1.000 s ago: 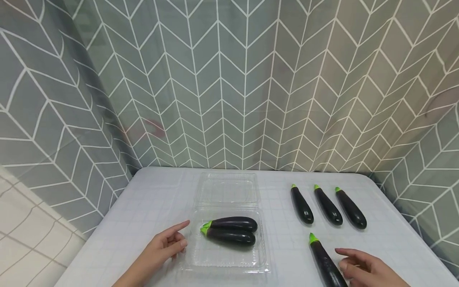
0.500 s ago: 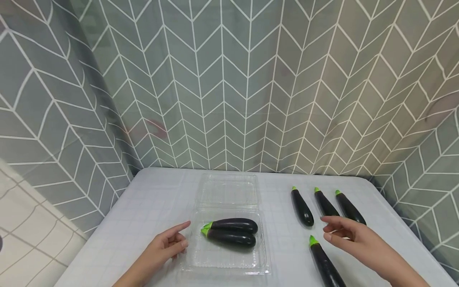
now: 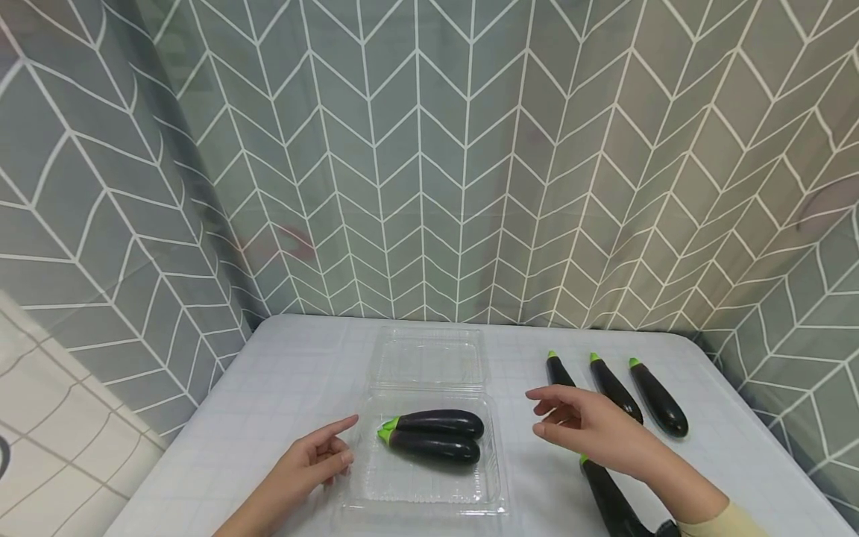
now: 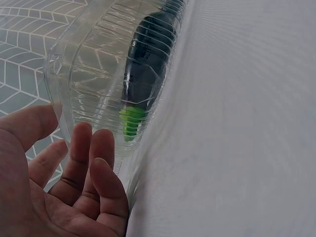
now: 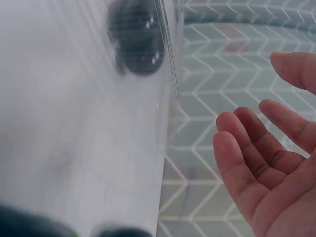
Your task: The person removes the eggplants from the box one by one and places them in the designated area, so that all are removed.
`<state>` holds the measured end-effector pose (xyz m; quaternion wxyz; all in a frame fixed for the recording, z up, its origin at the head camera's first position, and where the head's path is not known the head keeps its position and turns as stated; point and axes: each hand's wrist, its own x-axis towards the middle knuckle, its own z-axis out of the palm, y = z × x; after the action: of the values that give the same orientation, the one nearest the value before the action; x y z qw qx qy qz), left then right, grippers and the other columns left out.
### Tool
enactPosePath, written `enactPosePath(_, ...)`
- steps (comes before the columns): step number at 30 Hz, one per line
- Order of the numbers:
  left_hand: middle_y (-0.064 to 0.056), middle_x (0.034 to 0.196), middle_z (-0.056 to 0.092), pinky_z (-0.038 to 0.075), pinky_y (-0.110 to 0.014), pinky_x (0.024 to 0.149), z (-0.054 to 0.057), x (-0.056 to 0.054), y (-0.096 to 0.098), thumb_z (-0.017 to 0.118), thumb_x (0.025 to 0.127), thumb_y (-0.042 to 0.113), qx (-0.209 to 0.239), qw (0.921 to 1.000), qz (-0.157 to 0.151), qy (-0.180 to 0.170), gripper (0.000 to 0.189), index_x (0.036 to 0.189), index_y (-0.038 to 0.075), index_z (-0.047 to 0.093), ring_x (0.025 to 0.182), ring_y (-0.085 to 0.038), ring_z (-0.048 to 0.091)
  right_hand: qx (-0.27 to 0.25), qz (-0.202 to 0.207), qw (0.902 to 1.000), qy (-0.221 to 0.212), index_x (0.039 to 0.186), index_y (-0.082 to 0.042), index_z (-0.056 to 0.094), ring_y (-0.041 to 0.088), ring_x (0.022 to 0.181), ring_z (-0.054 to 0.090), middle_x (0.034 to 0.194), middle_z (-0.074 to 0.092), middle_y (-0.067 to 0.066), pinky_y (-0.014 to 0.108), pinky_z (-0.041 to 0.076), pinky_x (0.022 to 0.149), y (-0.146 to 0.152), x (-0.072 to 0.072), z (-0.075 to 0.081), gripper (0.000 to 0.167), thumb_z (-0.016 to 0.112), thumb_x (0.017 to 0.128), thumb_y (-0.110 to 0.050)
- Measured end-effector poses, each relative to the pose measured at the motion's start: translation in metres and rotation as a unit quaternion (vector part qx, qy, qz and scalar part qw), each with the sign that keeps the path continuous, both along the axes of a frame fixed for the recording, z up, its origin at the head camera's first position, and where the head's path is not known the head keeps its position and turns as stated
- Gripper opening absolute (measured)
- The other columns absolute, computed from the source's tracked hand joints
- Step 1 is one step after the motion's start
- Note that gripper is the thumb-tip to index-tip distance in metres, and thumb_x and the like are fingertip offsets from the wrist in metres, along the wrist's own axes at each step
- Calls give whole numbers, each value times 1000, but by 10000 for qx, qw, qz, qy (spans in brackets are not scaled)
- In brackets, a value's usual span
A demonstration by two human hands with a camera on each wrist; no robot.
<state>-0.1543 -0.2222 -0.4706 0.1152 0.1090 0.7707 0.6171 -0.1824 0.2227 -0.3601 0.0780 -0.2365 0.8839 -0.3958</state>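
Two dark eggplants with green stems, the rear one (image 3: pixel 439 422) and the front one (image 3: pixel 436 447), lie side by side in a clear plastic clamshell container (image 3: pixel 429 488). My left hand (image 3: pixel 302 466) is at the container's left side, fingers loosely bent; in the left wrist view its fingertips are right at the clear rim (image 4: pixel 52 74). To the right of the container my right hand (image 3: pixel 590 425) hovers over the table with nothing in its fingers, partly covering a loose eggplant (image 3: pixel 604 496). In the right wrist view the eggplants in the container (image 5: pixel 140 42) look blurred.
The container's lid (image 3: pixel 428 358) lies folded back behind its base. At the back right, a left eggplant (image 3: pixel 559 371), a middle one (image 3: pixel 614 388) and a right one (image 3: pixel 659 401) form a row on the white-covered table (image 3: pixel 302 365). A patterned curtain (image 3: pixel 429 186) closes off the back and sides.
My right hand has lifted from beside the near loose eggplant and travelled up and left toward the container, still holding nothing. My left hand and the eggplants have stayed put.
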Motion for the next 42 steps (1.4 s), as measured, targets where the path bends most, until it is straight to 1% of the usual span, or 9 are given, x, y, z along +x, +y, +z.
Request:
enactPosePath(4, -14, 96, 62, 51, -27, 63, 0, 0, -1, 61, 100, 17, 40, 10000, -49, 57, 58, 150, 0, 37, 74, -13, 59, 48, 316, 9994, 122, 129, -17, 62, 11, 95, 64, 107, 64, -2, 29, 53, 81, -19, -7, -3, 44, 72, 91, -39)
enactPosePath(11, -13, 96, 61, 51, -26, 64, 2, 0, 2, 62, 99, 17, 60, 10000, -29, -19, 58, 150, 0, 38, 74, -13, 58, 168, 819, 9959, 359, 126, -15, 64, 9, 92, 63, 105, 65, -4, 32, 53, 82, -51, -16, -10, 41, 72, 91, -35)
enactPosePath(14, -14, 96, 62, 51, -26, 64, 2, 1, 2, 62, 99, 17, 39, 10000, -13, -20, 59, 150, 0, 38, 74, -13, 58, 155, 936, 9950, 326, 126, -15, 64, 10, 91, 63, 105, 66, -2, 33, 53, 82, -62, -20, -13, 40, 72, 91, -34)
enactPosePath(20, -14, 95, 62, 51, -26, 64, 2, 2, 3, 61, 100, 18, -31, 9999, 56, -89, 59, 150, 0, 37, 75, -14, 59, 116, 1109, 9938, 29, 125, -14, 65, 11, 89, 63, 104, 67, 1, 33, 53, 81, -85, -25, -22, 41, 73, 90, -34)
enactPosePath(23, -13, 94, 62, 51, -26, 64, 1, 3, 2, 61, 100, 18, -56, 9999, 47, -71, 59, 150, 0, 37, 74, -13, 58, 160, 1208, 9925, 29, 124, -14, 66, 12, 91, 63, 104, 67, 1, 32, 53, 81, -95, -27, -26, 40, 74, 90, -33)
enactPosePath(28, -12, 94, 62, 51, -26, 64, 2, 3, 3, 61, 100, 19, -78, 9999, 57, -90, 59, 150, 1, 38, 74, -13, 59, 269, 1351, 9902, 206, 122, -11, 68, 13, 91, 64, 103, 68, 2, 29, 53, 79, -108, -29, -32, 38, 75, 89, -29)
enactPosePath(33, -14, 95, 62, 51, -26, 64, 2, 2, 3, 62, 99, 19, -81, 9999, 67, -107, 59, 150, 1, 38, 76, -15, 59, 613, 1425, 9866, 504, 120, -8, 68, 9, 89, 62, 100, 68, -1, 27, 51, 80, -117, -28, -38, 38, 75, 88, -27)
enactPosePath(38, -15, 96, 62, 51, -27, 64, 2, 0, 1, 61, 100, 17, -40, 10000, -29, -8, 58, 151, 1, 37, 76, -14, 60, 1174, 1455, 9777, 960, 118, -11, 69, 6, 90, 59, 98, 65, -6, 27, 49, 82, -124, -25, -46, 39, 76, 86, -32)
enactPosePath(42, -14, 96, 63, 52, -27, 64, 2, -1, 1, 60, 100, 17, -47, 10000, -42, 44, 58, 151, 0, 36, 76, -14, 60, 1537, 1458, 9704, 1161, 116, -15, 70, 4, 88, 54, 98, 61, -10, 26, 47, 80, -130, -22, -48, 39, 78, 84, -35)
